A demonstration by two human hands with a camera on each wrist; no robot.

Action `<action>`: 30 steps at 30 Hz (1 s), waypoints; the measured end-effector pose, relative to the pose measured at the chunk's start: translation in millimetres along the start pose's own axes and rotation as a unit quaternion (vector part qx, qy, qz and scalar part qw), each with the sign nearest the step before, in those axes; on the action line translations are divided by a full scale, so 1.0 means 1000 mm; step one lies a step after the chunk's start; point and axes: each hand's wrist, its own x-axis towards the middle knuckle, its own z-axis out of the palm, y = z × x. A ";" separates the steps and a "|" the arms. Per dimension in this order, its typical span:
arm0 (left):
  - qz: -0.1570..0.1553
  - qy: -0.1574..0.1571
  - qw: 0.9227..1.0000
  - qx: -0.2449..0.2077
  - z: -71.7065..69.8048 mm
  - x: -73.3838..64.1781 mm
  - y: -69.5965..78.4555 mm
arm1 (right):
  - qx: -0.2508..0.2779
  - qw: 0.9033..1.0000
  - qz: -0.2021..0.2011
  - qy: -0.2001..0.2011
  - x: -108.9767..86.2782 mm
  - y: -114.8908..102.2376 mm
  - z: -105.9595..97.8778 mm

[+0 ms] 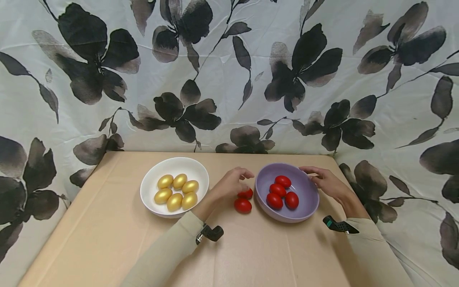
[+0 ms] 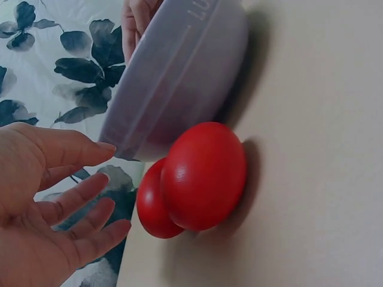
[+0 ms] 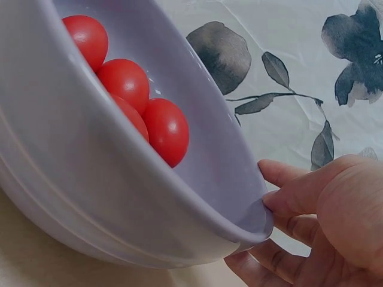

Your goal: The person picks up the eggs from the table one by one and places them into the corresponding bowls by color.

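A purple bowl with several glossy red eggs in it stands right of the table's middle. My right hand holds its right rim, thumb on the edge and fingers along the outside, as the right wrist view shows. Just left of the bowl, two more red eggs lie on the table, a nearer one and a farther one close together. My left hand hovers beside these two with fingers apart and nothing held. In the left wrist view its thumb tip overlaps the bowl's edge.
To the left, a white bowl holds several gold eggs; my left forearm passes by its right side. A pale wooden-toned table carries everything. Behind it hangs a white cloth with dark flowers, which also runs down both sides.
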 end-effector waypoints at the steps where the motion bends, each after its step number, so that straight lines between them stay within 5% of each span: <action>1: -0.001 -0.002 1.000 0.001 0.000 0.000 -0.001 | 0.000 1.000 0.001 0.000 0.000 0.000 0.000; 30: -0.032 0.001 0.999 0.031 0.011 0.011 -0.020 | 0.000 1.000 -0.012 -0.007 0.014 0.004 -0.007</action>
